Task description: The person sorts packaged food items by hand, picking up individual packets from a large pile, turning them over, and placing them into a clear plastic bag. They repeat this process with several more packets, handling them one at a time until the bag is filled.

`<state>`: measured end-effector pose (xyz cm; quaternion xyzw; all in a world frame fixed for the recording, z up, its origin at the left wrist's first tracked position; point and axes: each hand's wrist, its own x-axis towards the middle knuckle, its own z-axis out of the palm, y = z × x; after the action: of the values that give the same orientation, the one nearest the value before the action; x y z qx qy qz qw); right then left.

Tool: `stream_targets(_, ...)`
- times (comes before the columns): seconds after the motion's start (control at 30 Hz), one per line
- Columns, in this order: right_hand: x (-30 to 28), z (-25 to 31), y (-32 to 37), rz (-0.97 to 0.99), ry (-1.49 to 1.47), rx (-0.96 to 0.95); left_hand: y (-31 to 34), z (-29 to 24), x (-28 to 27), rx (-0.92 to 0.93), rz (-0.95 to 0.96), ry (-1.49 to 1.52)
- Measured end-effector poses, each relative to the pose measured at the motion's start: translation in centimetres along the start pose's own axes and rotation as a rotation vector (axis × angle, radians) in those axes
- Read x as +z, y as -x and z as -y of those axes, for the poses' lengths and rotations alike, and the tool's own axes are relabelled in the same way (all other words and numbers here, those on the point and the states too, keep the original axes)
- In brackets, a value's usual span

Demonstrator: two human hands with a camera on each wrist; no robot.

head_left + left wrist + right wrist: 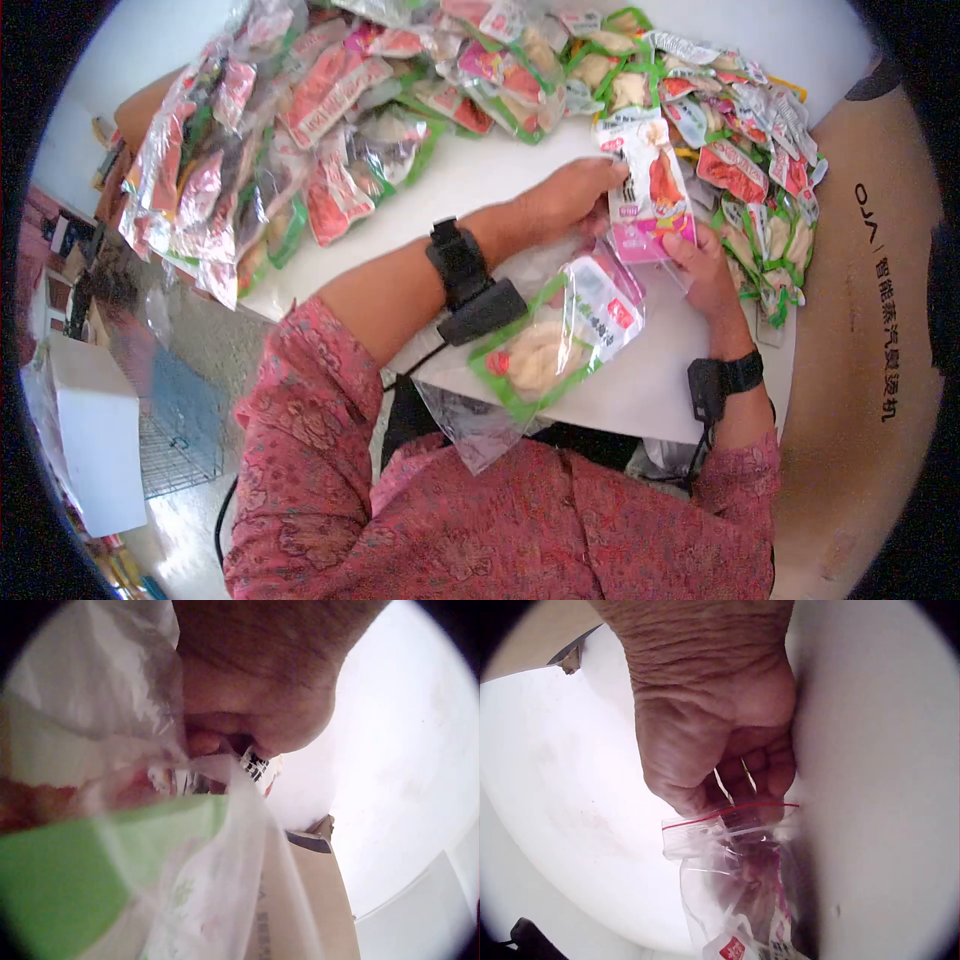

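Observation:
A white and pink food packet [655,180] with a picture of reddish-brown food stands between the two hands. My left hand [580,195] grips it at its left edge with curled fingers. At its pink lower end, my right hand [708,272] pinches it with the thumb on the front. A clear zip bag [475,420] lies below the hands, with a green-edged packet [545,350] inside. In the right wrist view, the bag's red zip strip [731,815] crosses right at the right hand's fingertips. Clear film and a green panel partly cover the left wrist view.
Heaps of bagged food packets [335,95] line the left and back of the white table [430,190]. More green packets [780,235] pile up at the right. A tall cardboard box [870,350] stands along the right edge. A wire cage [180,430] sits on the floor, left.

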<state>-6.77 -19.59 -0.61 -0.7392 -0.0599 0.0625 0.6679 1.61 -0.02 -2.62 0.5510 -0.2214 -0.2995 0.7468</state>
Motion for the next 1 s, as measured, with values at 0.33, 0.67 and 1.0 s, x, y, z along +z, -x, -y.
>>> stream_targets(0.33, 0.4, 1.1, 0.3, 0.097, 0.042, -0.044, 0.1, -0.1, -0.1, -0.031, 0.058, 0.155)
stream_targets(0.67, 0.2, 1.0, 0.3, 0.07, 0.025, -0.008, 0.8, -1.0, 1.1, -0.03, -0.008, 0.142)
stream_targets(1.0, 0.2, 0.4, 0.1, 0.048, -0.11, 0.056, 1.2, -1.5, 1.2, -0.019, 0.013, 0.003)
